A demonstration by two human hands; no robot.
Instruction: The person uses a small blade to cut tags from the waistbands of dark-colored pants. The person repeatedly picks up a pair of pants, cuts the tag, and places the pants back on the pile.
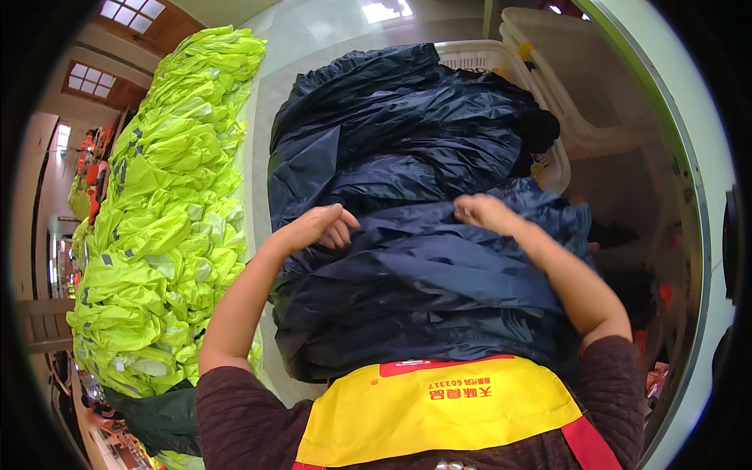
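Note:
A big heap of crumpled, shiny navy fabric garments (423, 274) lies right in front of me, its near edge against my body. My left hand (323, 227) is over the left side of this heap, fingers loosely bent and a little apart, with nothing visible in them. Farther right, my right hand (484, 212) has its fingers closed on a fold of the navy fabric, slightly blurred. Beyond both hands rises a second mound of dark navy garments (399, 125), gathered in folds.
A long stack of bright yellow-green garments (172, 196) runs along the left. Behind the dark mound stands a white plastic basket (470, 55), with translucent bins (580, 86) farther right. A green-edged rim (681, 157) curves along the right. Dark green cloth (160, 419) lies at lower left.

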